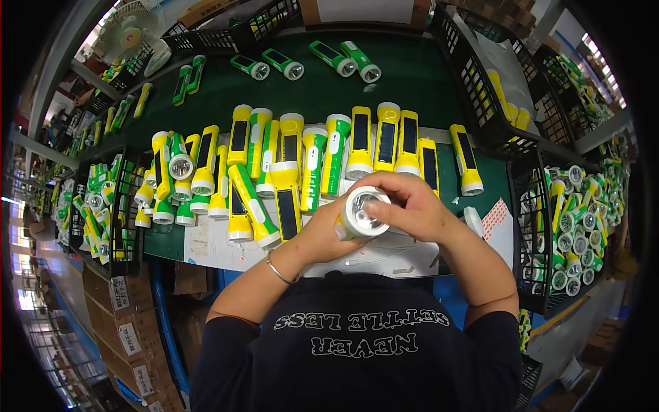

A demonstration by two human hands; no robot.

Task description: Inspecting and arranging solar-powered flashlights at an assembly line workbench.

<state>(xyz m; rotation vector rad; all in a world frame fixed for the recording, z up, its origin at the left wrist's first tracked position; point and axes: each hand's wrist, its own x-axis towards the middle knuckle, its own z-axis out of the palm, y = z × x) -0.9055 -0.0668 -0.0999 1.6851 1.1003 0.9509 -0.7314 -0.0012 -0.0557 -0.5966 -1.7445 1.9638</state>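
A flashlight [358,204] with a white-rimmed, silvery head sits between my hands, lens turned up toward me; most of its body is hidden. My left hand [320,237] is wrapped round it from the left. From the right, my right hand [417,208] grips the head, its thumb across the lens and fingers curled over the far rim. Just beyond lie yellow and green flashlights, many with dark solar panels. Nearest my left hand are a yellow flashlight [286,202] and a green one [252,206]; another yellow flashlight [430,168] lies behind my right hand.
Black crates full of flashlights stand at the right [542,226] and left [127,213]; another crate [473,75] is at the far right. Several green flashlights [282,63] lie on the far green tabletop [405,89]. A cable [364,261] and a red-patterned sheet [495,218] are near the front edge.
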